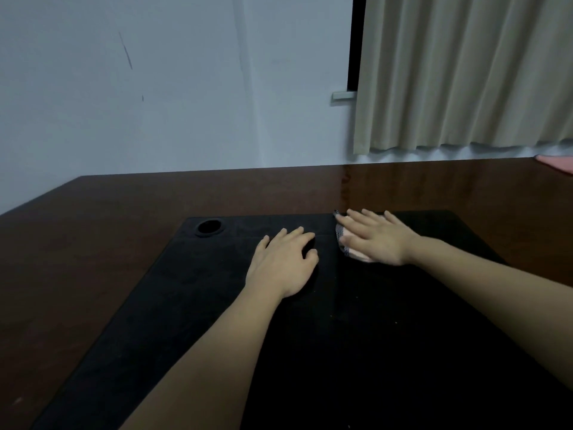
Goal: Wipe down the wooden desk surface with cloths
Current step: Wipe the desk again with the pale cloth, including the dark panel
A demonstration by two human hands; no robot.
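A dark brown wooden desk carries a large black mat in its middle. My right hand lies flat with straight fingers on a small folded cloth, pinkish with a grey patterned edge, near the mat's far edge. Most of that cloth is hidden under the palm. My left hand rests palm down on the bare mat just left of it, its fingers slightly bent and holding nothing.
A round black hole or cup recess sits at the mat's far left corner. A pink cloth lies at the desk's far right edge. Behind the desk are a pale wall and a beige curtain.
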